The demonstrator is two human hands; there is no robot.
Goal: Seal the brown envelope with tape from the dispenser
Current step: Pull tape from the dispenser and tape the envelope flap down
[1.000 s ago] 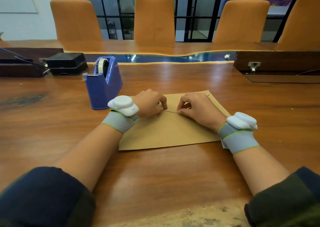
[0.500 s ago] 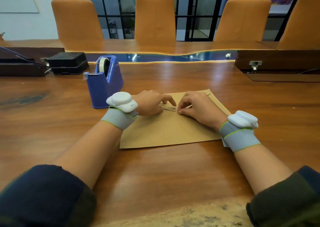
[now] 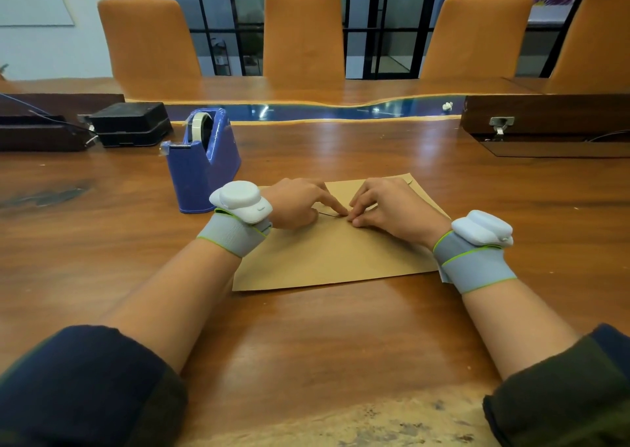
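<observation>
The brown envelope (image 3: pixel 327 259) lies flat on the wooden table (image 3: pixel 341 344) in front of me. Both hands rest on its upper half, at the flap seam. My left hand (image 3: pixel 295 204) points its index finger to the right and presses the tip down on the seam, with the other fingers curled. My right hand (image 3: pixel 392 208) has thumb and fingertips pinched together at the seam, touching the left fingertip, on what looks like a thin clear tape strip. The blue tape dispenser (image 3: pixel 204 163) stands upright just left of the envelope, behind my left wrist, with a white roll in it.
A black box (image 3: pixel 131 123) and a dark tray (image 3: pixel 37 129) sit at the far left. A dark wooden box with a latch (image 3: pixel 545 116) is at the far right. Orange chairs (image 3: pixel 303 34) line the table's far side. Both wrists carry white devices on grey bands.
My left index finger has stretched out and slid right along the seam until it meets my right fingertips. The gap between the hands has closed. Envelope and dispenser have stayed put.
</observation>
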